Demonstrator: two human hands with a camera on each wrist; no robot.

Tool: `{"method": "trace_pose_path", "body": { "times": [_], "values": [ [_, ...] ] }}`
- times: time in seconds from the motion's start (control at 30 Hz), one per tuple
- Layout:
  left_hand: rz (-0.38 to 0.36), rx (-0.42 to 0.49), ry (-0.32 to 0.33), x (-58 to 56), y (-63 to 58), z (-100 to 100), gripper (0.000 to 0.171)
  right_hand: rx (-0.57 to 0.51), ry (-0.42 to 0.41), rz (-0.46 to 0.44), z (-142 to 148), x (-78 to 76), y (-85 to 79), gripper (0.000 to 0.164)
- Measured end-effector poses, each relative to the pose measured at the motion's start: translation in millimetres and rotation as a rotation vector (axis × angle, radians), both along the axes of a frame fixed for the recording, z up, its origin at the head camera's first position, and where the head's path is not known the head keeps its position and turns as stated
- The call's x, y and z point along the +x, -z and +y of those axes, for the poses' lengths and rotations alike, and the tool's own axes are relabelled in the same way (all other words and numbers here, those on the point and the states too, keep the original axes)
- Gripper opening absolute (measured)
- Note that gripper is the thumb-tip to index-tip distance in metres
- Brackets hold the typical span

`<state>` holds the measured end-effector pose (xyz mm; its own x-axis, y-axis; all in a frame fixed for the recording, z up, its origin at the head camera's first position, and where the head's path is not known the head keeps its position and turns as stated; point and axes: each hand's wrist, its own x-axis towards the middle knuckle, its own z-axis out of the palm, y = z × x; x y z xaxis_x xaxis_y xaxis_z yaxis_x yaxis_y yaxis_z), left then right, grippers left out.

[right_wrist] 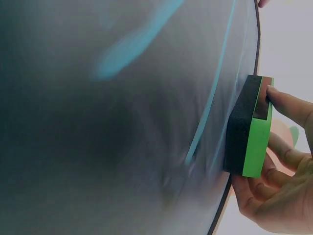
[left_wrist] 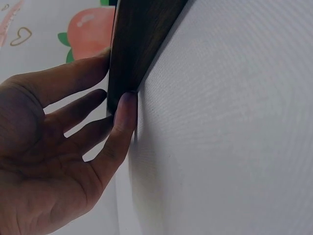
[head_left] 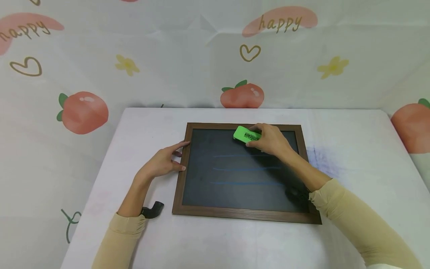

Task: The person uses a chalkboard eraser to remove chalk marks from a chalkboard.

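Observation:
A blackboard in a brown wooden frame (head_left: 248, 213) lies on the white table, with three blue horizontal lines drawn across it. My right hand (head_left: 271, 140) grips a green board eraser (head_left: 245, 133) over the upper part of the board, above the top line. In the right wrist view the thumb and fingers hold the green back of the eraser (right_wrist: 255, 147), and its dark felt side faces the board. My left hand (head_left: 160, 162) touches the left side of the frame with extended, spread fingers. The left wrist view shows those fingertips (left_wrist: 127, 105) against the frame's outer edge.
The white tabletop (head_left: 215, 246) extends around the board, with a blue-purple stain (head_left: 322, 162) to its right. A dark wrist-camera mount (head_left: 153, 210) sits at the left wrist. Behind the table hangs a white cloth (head_left: 181, 67) printed with peaches, hearts and flowers.

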<state>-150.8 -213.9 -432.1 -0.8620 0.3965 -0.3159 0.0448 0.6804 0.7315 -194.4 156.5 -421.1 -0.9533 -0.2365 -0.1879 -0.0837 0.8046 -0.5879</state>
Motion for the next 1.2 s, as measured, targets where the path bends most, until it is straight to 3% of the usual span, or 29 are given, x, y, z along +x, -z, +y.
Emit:
{"method": "trace_pose_path", "body": {
  "times": [0.37, 0.63, 0.9, 1.2],
  "values": [
    [-0.019, 0.005, -0.018, -1.7, 0.7, -2.0, 0.088, 0.028, 0.075, -0.003, 40.8, 9.5, -1.3, 0.058],
    [-0.027, 0.011, -0.024, -0.9, -0.2, -2.1, 0.088, 0.057, 0.109, -0.015, 50.6, 14.8, -1.4, 0.062],
    [0.023, -0.011, 0.001, -0.4, -0.9, -1.0, 0.088, 0.050, 0.128, 0.008, 60.5, 20.5, -1.5, 0.063],
    [0.030, -0.010, 0.000, -0.2, 1.2, -0.9, 0.087, 0.031, 0.191, 0.029, 69.7, 32.8, -0.3, 0.063]
  ]
}}
